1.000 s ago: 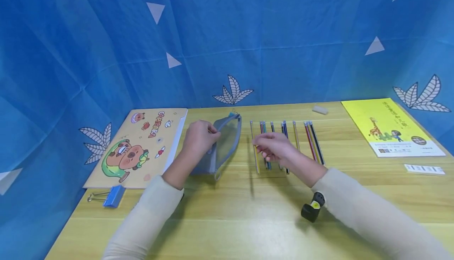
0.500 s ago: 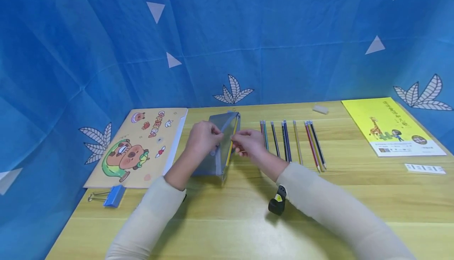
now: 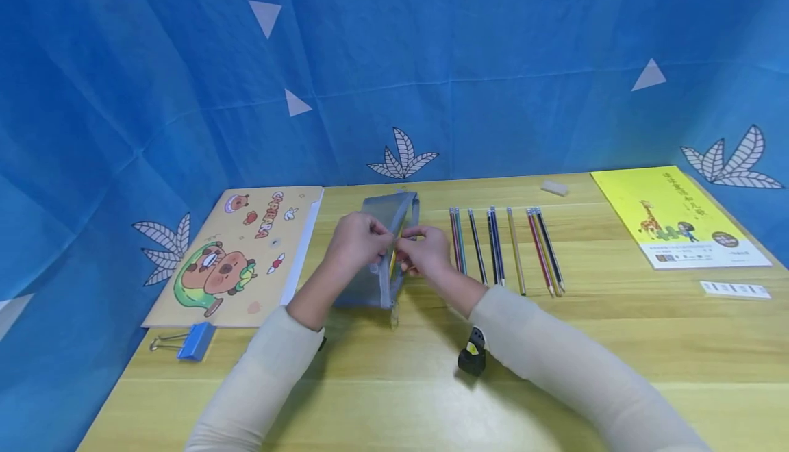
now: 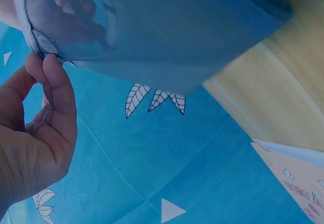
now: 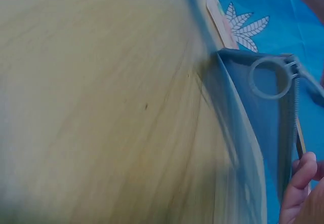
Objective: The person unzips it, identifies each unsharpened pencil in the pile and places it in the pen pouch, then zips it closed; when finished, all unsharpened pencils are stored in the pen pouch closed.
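My left hand [image 3: 360, 240] pinches the zip edge of a grey mesh pencil pouch [image 3: 357, 291], thumb against fingertips. The same grip shows in the left wrist view, where the pouch [image 4: 167, 41] hangs above the left hand [image 4: 43, 127]. A yellow pencil [image 3: 392, 261] sits lengthwise in the pouch's parted mouth, between the zip edges. At that opening my right hand [image 3: 427, 250] pinches the pencil, its fingertips close to the left ones. In the right wrist view the right hand [image 5: 304, 186] is by the zip, and a clear ring [image 5: 271, 78] hangs from the pouch's end.
Several pencils [image 3: 516, 250] lie in a row right of the pouch. An eraser [image 3: 555, 187], a yellow booklet [image 3: 672, 216] and a white strip [image 3: 735, 290] are farther right. Left stand a capybara folder [image 3: 246, 253] and a blue binder clip [image 3: 196, 341]. A blue curtain [image 3: 345, 41] backs the table.
My right hand has carried the yellow pencil leftward from beside the row to the pouch, and the pencil has sunk into its mouth. The left hand keeps its grip on the zip edge.
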Available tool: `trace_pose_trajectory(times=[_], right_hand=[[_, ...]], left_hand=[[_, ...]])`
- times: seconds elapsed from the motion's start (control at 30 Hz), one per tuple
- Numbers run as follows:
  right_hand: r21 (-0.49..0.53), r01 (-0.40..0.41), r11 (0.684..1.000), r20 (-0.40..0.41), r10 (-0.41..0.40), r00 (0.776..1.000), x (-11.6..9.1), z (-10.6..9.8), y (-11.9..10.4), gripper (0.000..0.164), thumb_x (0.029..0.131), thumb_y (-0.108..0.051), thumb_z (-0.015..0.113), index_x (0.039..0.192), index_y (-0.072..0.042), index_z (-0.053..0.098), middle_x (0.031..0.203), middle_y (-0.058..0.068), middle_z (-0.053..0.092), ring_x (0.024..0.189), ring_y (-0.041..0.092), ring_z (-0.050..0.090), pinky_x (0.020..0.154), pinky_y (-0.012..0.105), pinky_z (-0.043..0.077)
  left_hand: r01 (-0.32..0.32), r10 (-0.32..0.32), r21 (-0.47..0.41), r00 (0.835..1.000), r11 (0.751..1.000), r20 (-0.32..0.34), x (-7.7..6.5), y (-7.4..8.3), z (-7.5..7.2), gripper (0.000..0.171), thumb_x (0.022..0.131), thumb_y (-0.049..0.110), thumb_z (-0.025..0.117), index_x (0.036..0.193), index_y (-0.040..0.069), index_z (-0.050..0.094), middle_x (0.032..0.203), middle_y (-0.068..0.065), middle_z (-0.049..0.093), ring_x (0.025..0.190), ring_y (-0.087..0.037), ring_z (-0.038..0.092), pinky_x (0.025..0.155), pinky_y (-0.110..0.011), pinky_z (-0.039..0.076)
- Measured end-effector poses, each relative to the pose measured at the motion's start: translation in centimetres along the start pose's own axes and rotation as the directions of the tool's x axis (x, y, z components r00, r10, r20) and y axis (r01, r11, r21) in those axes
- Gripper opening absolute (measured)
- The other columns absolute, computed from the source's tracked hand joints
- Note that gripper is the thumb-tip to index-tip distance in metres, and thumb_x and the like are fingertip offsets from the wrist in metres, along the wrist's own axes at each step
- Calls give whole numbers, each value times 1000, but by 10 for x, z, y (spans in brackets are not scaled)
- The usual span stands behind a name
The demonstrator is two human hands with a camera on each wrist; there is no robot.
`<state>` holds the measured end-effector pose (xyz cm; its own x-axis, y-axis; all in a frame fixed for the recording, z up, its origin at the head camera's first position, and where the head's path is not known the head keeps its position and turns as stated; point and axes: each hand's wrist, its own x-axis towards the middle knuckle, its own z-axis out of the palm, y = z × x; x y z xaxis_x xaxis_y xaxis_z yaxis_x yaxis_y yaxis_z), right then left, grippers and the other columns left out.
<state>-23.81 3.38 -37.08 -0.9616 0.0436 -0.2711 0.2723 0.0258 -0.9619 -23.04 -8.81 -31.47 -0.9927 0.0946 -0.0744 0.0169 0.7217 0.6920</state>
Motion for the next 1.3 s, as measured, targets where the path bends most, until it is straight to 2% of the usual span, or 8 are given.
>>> trace_pose_trajectory(times=[0.23, 0.5, 0.77, 0.9, 1.07, 1.17, 1.23, 1.3], right_hand=[[-32, -21, 999, 61, 23, 998, -1, 4, 2, 28, 76, -13, 62, 101, -5, 54, 71, 16, 63, 41, 14, 52, 33, 20, 40], [62, -51, 997, 130, 43, 991, -13, -11, 5, 34, 76, -11, 63, 107, -3, 53, 81, 22, 61, 41, 13, 50, 35, 19, 37], [-26, -5, 1000, 124, 8, 992, -22, -52, 4, 31, 77, -11, 61, 107, -5, 54, 85, 23, 60, 41, 13, 51, 34, 19, 38], [-157, 48, 986, 126, -28, 992, -18, -83, 2, 33, 79, -17, 60, 109, -6, 52, 86, 23, 60, 48, 19, 55, 38, 24, 42], [-392, 155, 907, 117, -119, 986, -10, -127, 1, 39, 81, -21, 59, 115, -5, 49, 83, 21, 60, 53, 28, 56, 41, 32, 45], [-515, 204, 832, 104, -176, 979, -5, -153, 0, 38, 82, -20, 56, 115, -3, 49, 75, 19, 60, 49, 27, 54, 39, 33, 45], [-595, 225, 772, 94, -212, 973, -2, -168, 0, 38, 82, -20, 55, 114, -1, 49, 67, 18, 58, 45, 25, 52, 38, 32, 43], [-701, 241, 672, 78, -264, 961, -1, -182, 0, 37, 82, -20, 55, 112, 0, 51, 62, 13, 56, 44, 21, 49, 37, 29, 40]], left_hand=[[12, -12, -81, 1000, 997, -1, 0, 0, -1, 10, 77, 14, 60, 71, 8, 65, 59, -4, 60, 48, -16, 57, 42, -23, 47], [3, -3, 0, 997, 1000, -78, 0, -1, -6, 10, 77, 14, 58, 73, 8, 65, 59, -2, 59, 46, -16, 55, 40, -23, 44], [-54, 72, 113, 984, 992, -162, 2, -4, -6, 9, 74, 16, 60, 68, 12, 65, 62, 1, 59, 46, -12, 53, 42, -22, 45], [-66, 97, 175, 980, 982, -176, 2, -5, -8, 9, 75, 17, 60, 70, 12, 66, 66, 2, 60, 50, -11, 53, 46, -23, 45], [-74, 119, 239, 976, 968, -181, 0, -2, -10, 11, 77, 18, 61, 72, 11, 66, 69, 1, 60, 54, -12, 52, 48, -23, 43], [-74, 126, 266, 974, 961, -187, 0, 0, -11, 11, 77, 19, 61, 72, 11, 67, 69, 1, 60, 54, -12, 52, 47, -23, 43], [-68, 124, 274, 974, 959, -191, 0, 0, -11, 11, 77, 19, 61, 72, 11, 67, 70, 1, 60, 55, -12, 52, 47, -23, 43], [-61, 118, 278, 974, 959, -192, 0, 1, -11, 11, 77, 19, 61, 72, 12, 67, 71, 2, 60, 56, -12, 52, 47, -23, 43]])
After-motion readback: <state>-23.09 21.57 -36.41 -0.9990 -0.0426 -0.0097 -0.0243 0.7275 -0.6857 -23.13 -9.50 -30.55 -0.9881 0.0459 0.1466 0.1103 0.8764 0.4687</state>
